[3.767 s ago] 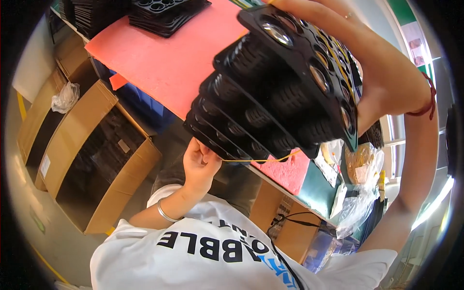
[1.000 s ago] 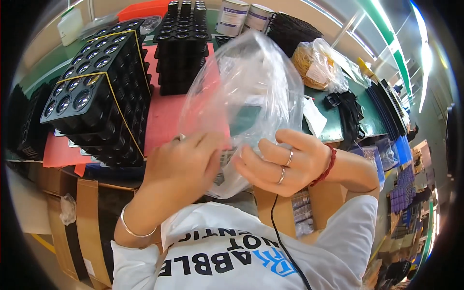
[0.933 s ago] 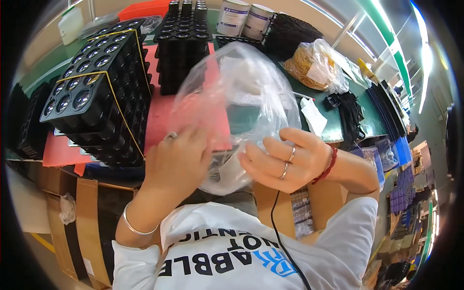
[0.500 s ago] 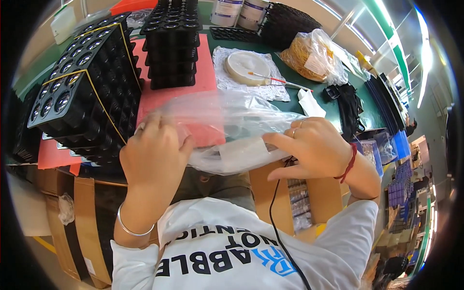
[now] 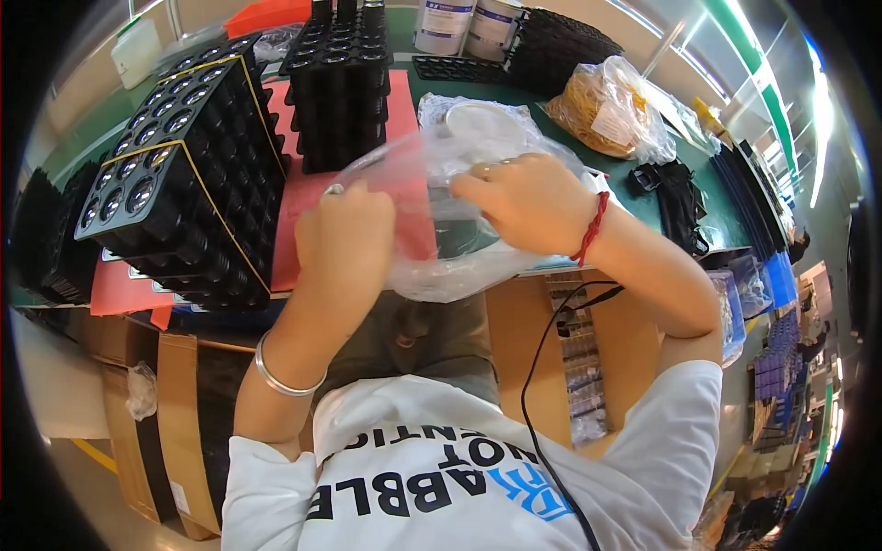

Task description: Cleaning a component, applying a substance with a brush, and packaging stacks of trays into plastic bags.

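My left hand (image 5: 345,234) is closed on the left side of a clear plastic bag (image 5: 441,278), its fingers curled in. Opposite it, my right hand (image 5: 533,204) pinches the bag's upper right part with bent fingers. The crumpled bag spreads between both hands at the table's front edge, over a pink sheet (image 5: 410,220) and the green tabletop. Through its film a round whitish dish (image 5: 482,124) shows faintly. To the left of my left hand stands a stack of black trays (image 5: 216,188) with shiny round reflectors, bound with yellow bands.
Behind my left hand rises another stack of black trays (image 5: 338,106). Farther back stand two white cans (image 5: 445,26) and a black crate-like stack (image 5: 560,50). At the right lie a bag of yellow bands (image 5: 606,110) and a black strapped item (image 5: 675,197). Cardboard boxes (image 5: 524,354) sit below.
My right hand has moved left and up, its spread fingers now drawn together on the bag. My left hand has shifted right and closed. The bag now reaches over the dish and hides the brush.
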A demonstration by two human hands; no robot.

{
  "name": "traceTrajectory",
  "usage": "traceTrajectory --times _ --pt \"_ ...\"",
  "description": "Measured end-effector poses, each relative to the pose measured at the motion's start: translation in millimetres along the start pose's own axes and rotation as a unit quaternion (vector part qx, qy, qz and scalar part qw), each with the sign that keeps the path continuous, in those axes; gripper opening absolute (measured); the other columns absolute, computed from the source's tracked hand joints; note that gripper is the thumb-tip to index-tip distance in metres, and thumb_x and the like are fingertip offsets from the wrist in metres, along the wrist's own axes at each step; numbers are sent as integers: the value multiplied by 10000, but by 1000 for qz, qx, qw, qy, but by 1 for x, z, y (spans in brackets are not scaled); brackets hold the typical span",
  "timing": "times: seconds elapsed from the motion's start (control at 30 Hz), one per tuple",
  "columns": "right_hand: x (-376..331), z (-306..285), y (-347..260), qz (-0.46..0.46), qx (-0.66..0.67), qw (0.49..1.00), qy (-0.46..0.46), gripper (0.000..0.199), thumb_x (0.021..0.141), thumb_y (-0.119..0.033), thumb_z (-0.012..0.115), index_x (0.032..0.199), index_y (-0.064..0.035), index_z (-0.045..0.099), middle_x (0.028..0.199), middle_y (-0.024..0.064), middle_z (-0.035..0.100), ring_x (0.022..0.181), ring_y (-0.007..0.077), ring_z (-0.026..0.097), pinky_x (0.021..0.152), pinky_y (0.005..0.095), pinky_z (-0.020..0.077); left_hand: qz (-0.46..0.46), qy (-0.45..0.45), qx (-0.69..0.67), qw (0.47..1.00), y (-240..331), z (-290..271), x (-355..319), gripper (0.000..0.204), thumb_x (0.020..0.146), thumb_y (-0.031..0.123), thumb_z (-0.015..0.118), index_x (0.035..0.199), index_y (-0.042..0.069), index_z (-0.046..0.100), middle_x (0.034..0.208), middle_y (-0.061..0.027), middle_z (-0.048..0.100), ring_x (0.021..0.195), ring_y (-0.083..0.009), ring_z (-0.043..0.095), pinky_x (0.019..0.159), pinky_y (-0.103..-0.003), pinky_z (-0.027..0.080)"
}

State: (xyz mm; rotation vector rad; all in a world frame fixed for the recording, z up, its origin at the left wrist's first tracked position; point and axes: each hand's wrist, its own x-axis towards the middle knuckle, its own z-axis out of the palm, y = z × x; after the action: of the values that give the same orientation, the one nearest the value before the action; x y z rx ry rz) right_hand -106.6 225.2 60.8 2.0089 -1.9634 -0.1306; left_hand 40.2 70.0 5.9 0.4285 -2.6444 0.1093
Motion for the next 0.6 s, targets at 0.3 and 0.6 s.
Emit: traceTrajectory --times 0.3,0.6 --pt "0 -37 1 117 -13 956 -268 856 646 -415 733 1370 -149 361 747 172 644 729 356 639 632 432 494 12 79 1 997 -5 -43 -8 24 723 66 571 709 70 589 755 -89 606 731 -279 639 565 -381 520" --pt "36 -29 -13 61 108 975 -184 806 649 -503 722 1284 -98 436 760 198 640 739 400 618 659 469 487 13 28 -100 994 1 -25 13 213 781 187 639 973 95 622 888 -92 654 774 -315 632 653 -399 514"
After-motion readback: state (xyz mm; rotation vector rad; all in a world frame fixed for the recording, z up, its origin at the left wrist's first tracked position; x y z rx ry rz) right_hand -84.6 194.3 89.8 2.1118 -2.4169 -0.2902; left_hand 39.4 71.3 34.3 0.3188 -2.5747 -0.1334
